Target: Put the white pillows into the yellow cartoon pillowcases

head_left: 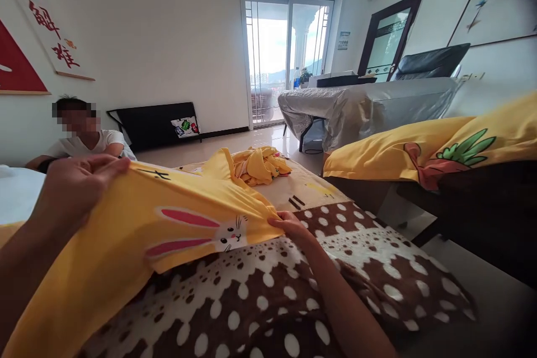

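Observation:
A yellow cloth printed with a white rabbit face and long pink ears is stretched between my hands; its full shape is out of view. My left hand, raised at the left, pinches its upper edge. Farther right and lower, my right hand grips the opposite edge between thumb and fingers. The left part of the cloth hangs down toward the lower left corner. Beneath it spreads a brown blanket with white spots. Behind the cloth lies a crumpled yellow bundle of similar fabric.
Yellow fabric with a carrot print drapes over dark furniture at the right. A plastic-covered table stands behind it. Another person sits at the left, near a black folded panel against the wall. Glass doors are at the back.

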